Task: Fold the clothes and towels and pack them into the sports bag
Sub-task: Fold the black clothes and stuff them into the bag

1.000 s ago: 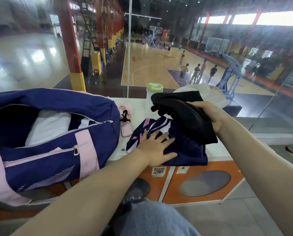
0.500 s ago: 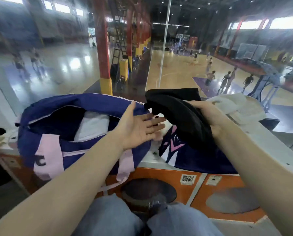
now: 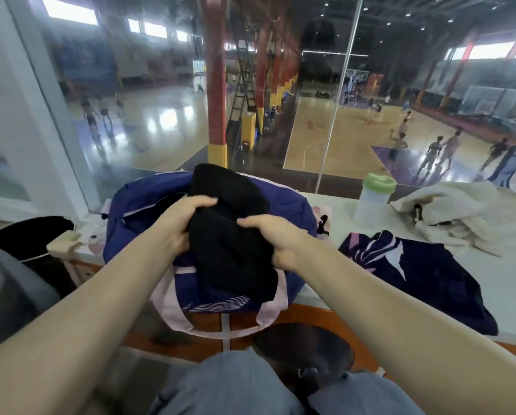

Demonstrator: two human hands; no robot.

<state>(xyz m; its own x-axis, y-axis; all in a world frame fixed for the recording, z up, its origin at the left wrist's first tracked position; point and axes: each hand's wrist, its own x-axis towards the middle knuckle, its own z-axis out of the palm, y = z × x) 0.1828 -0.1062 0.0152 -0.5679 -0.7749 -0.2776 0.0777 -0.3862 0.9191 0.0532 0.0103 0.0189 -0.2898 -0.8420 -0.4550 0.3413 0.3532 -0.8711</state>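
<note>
Left hand (image 3: 182, 224) and right hand (image 3: 276, 239) both clamp black garment (image 3: 229, 250) from either side, keeping its fold compact above open sports bag (image 3: 283, 205), likely for insertion

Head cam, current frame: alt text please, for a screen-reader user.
Both hands, left hand and right hand, grip a folded black garment over the navy sports bag. A navy jersey, white towel and green-lidded bottle lie to the right.
</note>
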